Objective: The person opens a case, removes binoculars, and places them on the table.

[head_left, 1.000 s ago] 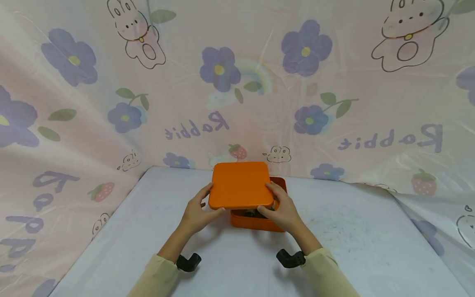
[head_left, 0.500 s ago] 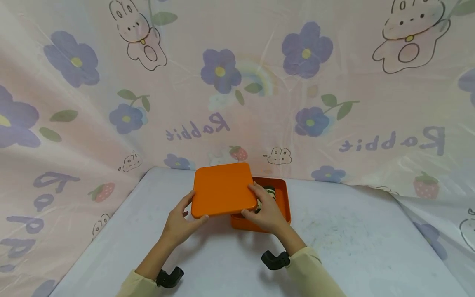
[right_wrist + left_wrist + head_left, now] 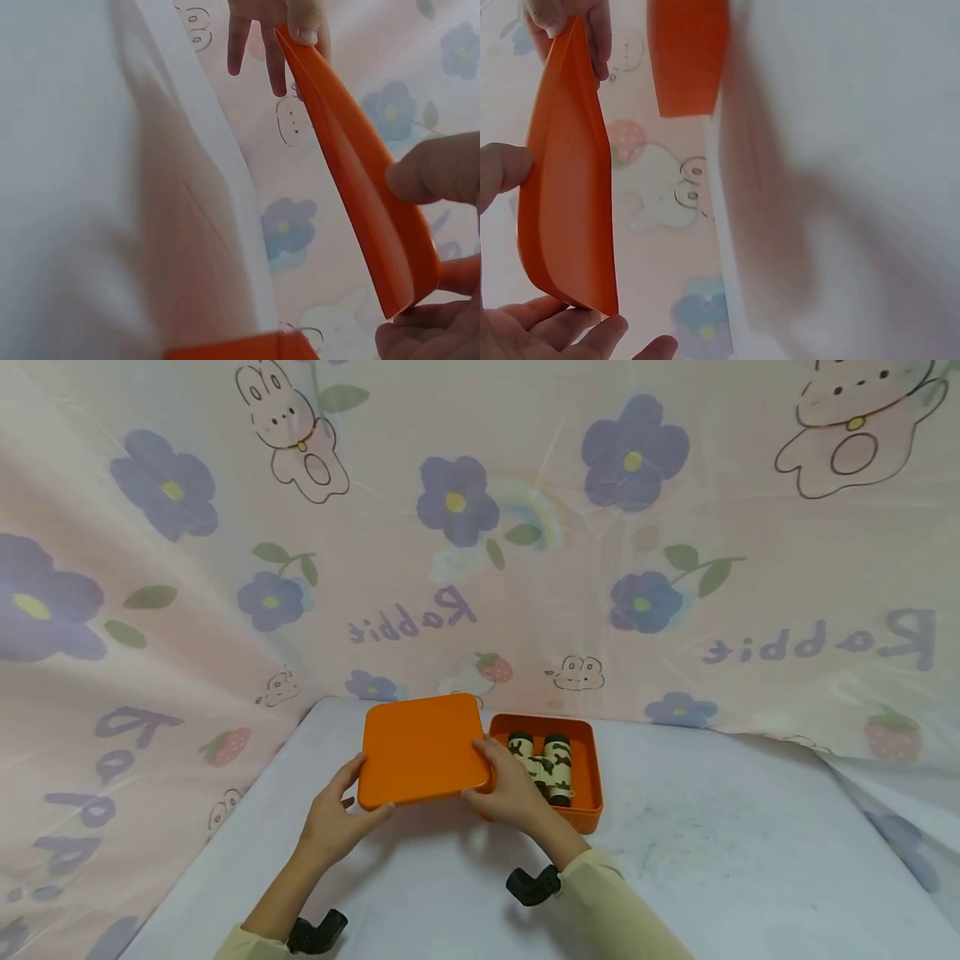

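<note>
Both hands hold an orange box lid in the air over the white table. My left hand grips its left side, thumb on the near edge. My right hand grips the right side the same way. To the right of the lid, partly behind my right hand, the orange box stands uncovered. Inside it lies a pair of camouflage-patterned binoculars. In the left wrist view the hollow underside of the lid shows, raised off the table; the right wrist view also shows the lid held at both ends.
The white table carries faint smudges right of the box. A cloth curtain printed with flowers and rabbits hangs behind and at the sides. Black wrist cameras are strapped at both wrists.
Both hands have carried the lid leftward off the box, tilting it a little. The box's inside and the binoculars have come into view. The head view has shifted slightly.
</note>
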`<state>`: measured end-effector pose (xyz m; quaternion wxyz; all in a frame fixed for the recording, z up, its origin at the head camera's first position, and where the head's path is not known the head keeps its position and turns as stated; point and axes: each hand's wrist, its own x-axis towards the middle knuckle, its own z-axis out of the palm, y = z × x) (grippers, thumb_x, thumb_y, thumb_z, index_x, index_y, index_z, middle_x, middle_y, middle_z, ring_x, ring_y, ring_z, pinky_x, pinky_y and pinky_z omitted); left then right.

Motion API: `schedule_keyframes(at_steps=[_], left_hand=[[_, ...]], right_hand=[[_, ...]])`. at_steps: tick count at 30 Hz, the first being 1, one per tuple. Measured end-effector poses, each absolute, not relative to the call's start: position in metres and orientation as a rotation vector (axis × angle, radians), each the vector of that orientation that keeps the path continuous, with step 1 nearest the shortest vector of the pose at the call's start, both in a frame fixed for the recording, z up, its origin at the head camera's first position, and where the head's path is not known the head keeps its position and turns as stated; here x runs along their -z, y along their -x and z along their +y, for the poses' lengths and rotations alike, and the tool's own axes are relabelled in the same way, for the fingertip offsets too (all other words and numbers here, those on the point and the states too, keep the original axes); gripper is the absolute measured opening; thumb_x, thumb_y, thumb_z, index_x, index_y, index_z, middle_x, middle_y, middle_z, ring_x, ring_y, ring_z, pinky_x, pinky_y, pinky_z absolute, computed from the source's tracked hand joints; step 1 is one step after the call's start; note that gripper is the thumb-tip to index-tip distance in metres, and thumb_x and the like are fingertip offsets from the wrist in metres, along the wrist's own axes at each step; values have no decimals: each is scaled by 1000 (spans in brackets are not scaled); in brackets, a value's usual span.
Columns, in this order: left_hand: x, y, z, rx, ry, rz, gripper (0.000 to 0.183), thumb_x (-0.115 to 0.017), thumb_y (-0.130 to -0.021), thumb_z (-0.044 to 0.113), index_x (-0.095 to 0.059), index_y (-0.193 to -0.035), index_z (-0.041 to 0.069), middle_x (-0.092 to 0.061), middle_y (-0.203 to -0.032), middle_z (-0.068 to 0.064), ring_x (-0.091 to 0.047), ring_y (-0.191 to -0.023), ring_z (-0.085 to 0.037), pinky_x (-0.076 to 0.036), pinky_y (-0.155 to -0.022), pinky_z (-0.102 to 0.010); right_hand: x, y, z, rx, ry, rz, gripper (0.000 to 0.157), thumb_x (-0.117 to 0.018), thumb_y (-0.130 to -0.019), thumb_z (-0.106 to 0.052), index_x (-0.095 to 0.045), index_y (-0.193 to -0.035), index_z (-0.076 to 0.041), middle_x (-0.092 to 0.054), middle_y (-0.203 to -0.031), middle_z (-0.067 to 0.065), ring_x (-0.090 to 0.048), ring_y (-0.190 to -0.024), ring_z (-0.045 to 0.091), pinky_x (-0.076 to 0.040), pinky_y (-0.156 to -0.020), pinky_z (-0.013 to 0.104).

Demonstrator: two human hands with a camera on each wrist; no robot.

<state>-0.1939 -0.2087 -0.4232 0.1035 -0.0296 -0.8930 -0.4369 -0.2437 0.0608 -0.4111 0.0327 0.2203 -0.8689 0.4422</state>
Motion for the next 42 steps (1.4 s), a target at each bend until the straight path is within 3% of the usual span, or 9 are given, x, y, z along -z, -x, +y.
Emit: schedule_keyframes(at_steps=[20,31,42], left_hand=[[419,177,-238,1280,-81,-2770,94,-79,-78,37,-28,-151,9,-34,-154,-20,-34,-141,-38,-42,-105,-56],[425,174,-251,1179,-169,-2927,97,-79,-75,45,-30,-151,10,-34,-152,-24,-34,-138,-45,-38,-106,-61],[434,172,-257,1183,-183,-2952,95,-81,-73,41,-34,-148,7,-36,-150,-26,-34,-137,-48,-36,-106,-63]], right_hand=[[429,251,27,-1326,-832,-2722,77,-75,-75,-20,-43,-142,1,-38,-150,21,-40,-138,37,-39,-110,50],[437,248,16,-1328,-851,-2813,75,-74,-79,-24,-42,-143,-2,-36,-152,19,-38,-139,35,-36,-113,50],[452,248,9,-1284,-855,-2940,78,-76,-79,-26,-41,-143,0,-39,-150,20,-39,-138,34,-34,-115,49]])
